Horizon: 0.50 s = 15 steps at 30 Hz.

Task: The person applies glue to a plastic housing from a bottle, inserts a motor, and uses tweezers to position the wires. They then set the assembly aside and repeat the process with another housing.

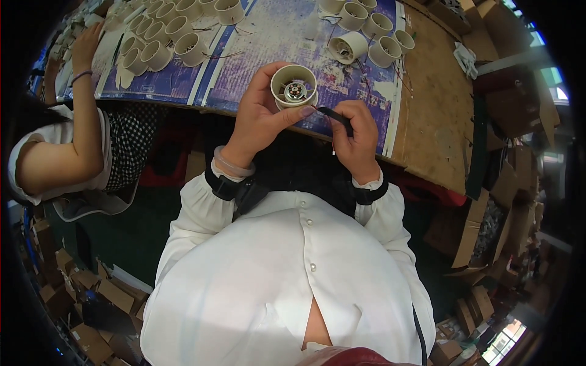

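My left hand (pixel 253 116) is closed around a cream-white round housing (pixel 276 78), its open top facing up. Inside that housing sits a small silver motor (pixel 295 92) with coppery parts at its centre. My right hand (pixel 357 137) grips a slim black tool (pixel 337 116), possibly tweezers. Its tip reaches the housing's lower right side, close to my left thumb. Below my right fingers hangs a thin wire end with a small white connector (pixel 333 152). Where the wire joins the housing is hidden.
Several similar white housings (pixel 190 49) stand at the far left of the table (pixel 256 55). More stand at the far right, one tipped over (pixel 348 47). At left, a co-worker's arm (pixel 85 122) reaches over the table. Cardboard boxes (pixel 482 226) lie at the right.
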Each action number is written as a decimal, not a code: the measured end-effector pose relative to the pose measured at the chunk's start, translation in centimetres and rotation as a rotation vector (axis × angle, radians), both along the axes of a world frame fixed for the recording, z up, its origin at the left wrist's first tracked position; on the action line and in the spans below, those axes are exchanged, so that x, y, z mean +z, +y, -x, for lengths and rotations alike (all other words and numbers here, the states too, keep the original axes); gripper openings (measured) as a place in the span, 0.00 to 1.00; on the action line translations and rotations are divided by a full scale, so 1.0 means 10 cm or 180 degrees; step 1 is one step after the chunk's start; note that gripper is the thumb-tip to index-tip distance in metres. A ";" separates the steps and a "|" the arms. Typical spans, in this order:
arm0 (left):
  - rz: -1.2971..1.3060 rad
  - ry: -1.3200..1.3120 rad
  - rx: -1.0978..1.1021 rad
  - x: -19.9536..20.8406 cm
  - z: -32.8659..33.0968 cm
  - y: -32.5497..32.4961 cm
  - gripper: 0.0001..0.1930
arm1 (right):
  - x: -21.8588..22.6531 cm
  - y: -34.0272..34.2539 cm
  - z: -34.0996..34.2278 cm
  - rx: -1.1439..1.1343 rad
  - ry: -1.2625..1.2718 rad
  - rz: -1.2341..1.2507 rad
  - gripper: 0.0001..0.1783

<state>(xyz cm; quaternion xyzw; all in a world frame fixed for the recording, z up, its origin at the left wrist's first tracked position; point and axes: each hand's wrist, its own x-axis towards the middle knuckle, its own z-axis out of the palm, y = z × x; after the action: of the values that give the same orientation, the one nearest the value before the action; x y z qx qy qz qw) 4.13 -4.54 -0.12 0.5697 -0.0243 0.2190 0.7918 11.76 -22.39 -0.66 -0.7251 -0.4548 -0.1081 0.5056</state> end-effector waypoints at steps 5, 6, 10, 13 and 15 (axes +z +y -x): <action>-0.0540 -0.0129 0.0042 0.04 -0.02 0.06 0.35 | 0.03 -0.06 -0.09 -0.0056 0.0457 -0.0111 0.07; -0.0681 -0.0155 0.0071 0.06 -0.02 0.06 0.35 | 0.06 -0.06 -0.13 -0.0099 0.0486 -0.0236 0.08; -0.0894 -0.0145 0.0091 0.05 -0.01 0.07 0.37 | 0.14 -0.02 -0.10 -0.0044 0.0398 -0.0310 0.10; -0.0760 -0.0020 0.0029 0.04 -0.01 0.04 0.39 | 0.13 0.05 -0.04 0.0017 0.0458 -0.0252 0.11; -0.0856 0.0001 0.0036 0.05 0.00 0.01 0.39 | 0.10 0.08 -0.01 0.0036 0.0702 -0.0191 0.12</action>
<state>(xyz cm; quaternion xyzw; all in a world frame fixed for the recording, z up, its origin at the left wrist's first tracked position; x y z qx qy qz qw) 4.12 -4.41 0.37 0.6708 -0.0500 0.2181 0.7071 11.87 -21.62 0.33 -0.7146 -0.3971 -0.0383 0.5746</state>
